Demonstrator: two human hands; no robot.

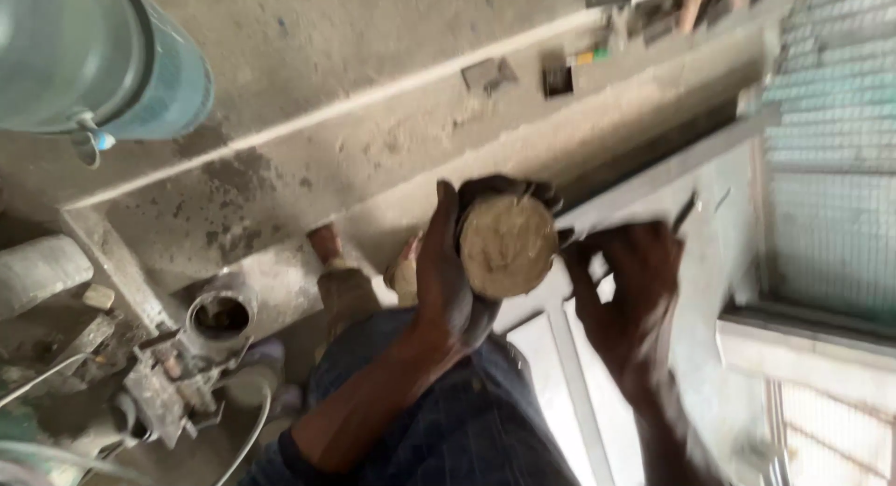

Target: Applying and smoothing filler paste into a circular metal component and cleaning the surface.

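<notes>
From the head view: left hand (446,279) clamped round a short round wood block (507,246), held up above the lap near the grey metal frame (672,169); right hand (627,304) blurred, grip unclear, apparently marking; steadiness needed next.

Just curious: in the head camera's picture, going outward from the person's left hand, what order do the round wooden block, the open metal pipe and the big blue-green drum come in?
From the left hand:
1. Round wooden block, gripped in it.
2. Open metal pipe, lower left, by the machine.
3. Big blue-green drum, top left corner.
</notes>
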